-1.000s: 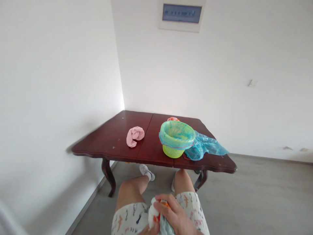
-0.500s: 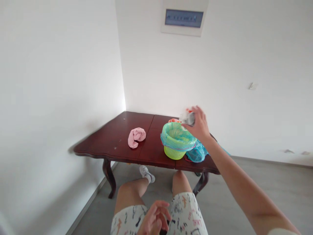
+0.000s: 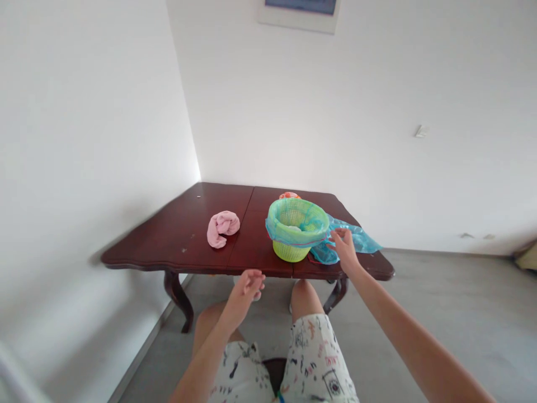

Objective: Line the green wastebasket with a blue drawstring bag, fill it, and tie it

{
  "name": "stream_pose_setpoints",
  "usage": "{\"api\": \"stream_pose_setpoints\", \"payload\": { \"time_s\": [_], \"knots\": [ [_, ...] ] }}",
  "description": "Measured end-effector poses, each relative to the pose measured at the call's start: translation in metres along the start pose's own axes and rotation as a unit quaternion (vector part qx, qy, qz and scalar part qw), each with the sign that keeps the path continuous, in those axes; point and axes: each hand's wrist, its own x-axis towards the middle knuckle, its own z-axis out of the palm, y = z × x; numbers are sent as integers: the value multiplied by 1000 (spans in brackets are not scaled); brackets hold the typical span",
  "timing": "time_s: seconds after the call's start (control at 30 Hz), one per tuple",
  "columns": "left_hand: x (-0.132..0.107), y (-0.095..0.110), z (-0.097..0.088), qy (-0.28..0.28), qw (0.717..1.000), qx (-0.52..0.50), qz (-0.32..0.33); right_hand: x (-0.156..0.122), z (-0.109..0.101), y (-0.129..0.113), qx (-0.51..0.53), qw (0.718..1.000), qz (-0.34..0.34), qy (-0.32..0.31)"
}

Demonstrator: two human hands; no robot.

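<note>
Fingers [image 3: 338,237] of the right hand [image 3: 345,250] slightly spread over the loose blue plastic bag [image 3: 356,239]; contact unconfirmed. Bag lines a lime-green plastic basket [image 3: 288,251], upright on the dark wooden table [image 3: 184,246]. Left hand [image 3: 249,286]: fingers loosely curled, nothing visibly held, positioned just off the table's near edge.

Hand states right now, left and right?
Left hand: loosely curled, holding nothing visible.
Right hand: open, fingers at the blue plastic bag, no clear grip.
</note>
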Motion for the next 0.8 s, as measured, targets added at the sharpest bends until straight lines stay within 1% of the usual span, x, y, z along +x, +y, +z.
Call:
{"api": "stream_pose_setpoints", "payload": {
  "time_s": [0.03, 0.07, 0.1, 0.13, 0.2, 0.23, 0.27, 0.3, 0.33, 0.4, 0.47, 0.57, 0.63, 0.67, 0.73, 0.8],
  "knots": [
    [23, 5, 3, 21, 1000, -2, 9, -5, 4, 7, 1, 1000, 9, -21],
    [45, 10, 7, 36, 998, 30, 41, -9, 8, 12, 3, 999, 11, -40],
    [64, 15, 12, 52, 991, 80, 92, -12, 12, 16, 3, 998, 8, -55],
    [80, 21, 17, 75, 975, 143, 154, -13, 15, 18, -2, 998, -3, -64],
    [103, 32, 28, 122, 920, 264, 265, -14, 17, 20, -25, 996, -37, -76],
    [110, 37, 32, 144, 891, 307, 303, -13, 16, 20, -40, 994, -58, -82],
    [116, 41, 35, 159, 868, 337, 328, -11, 14, 20, -55, 992, -78, -88],
    [119, 45, 37, 169, 853, 354, 346, -10, 11, 19, -66, 989, -94, -93],
    [122, 49, 36, 174, 843, 361, 358, -8, 7, 18, -77, 986, -111, -99],
    [124, 58, 31, 176, 831, 366, 380, -2, -1, 15, -102, 975, -162, -113],
    [126, 70, 22, 162, 821, 371, 402, 4, -11, 11, -140, 955, -230, -123],
    [131, 93, 12, 103, 811, 377, 436, 17, -22, 2, -201, 918, -314, -137],
    [137, 107, 13, 71, 817, 360, 445, 28, -25, -8, -221, 897, -345, -167],
    [141, 113, 15, 69, 824, 347, 442, 34, -25, -13, -223, 889, -355, -185],
    [151, 122, 21, 85, 835, 330, 432, 47, -24, -24, -215, 877, -367, -223],
    [160, 129, 27, 98, 835, 335, 425, 59, -22, -34, -203, 867, -372, -261]
  ]
}}
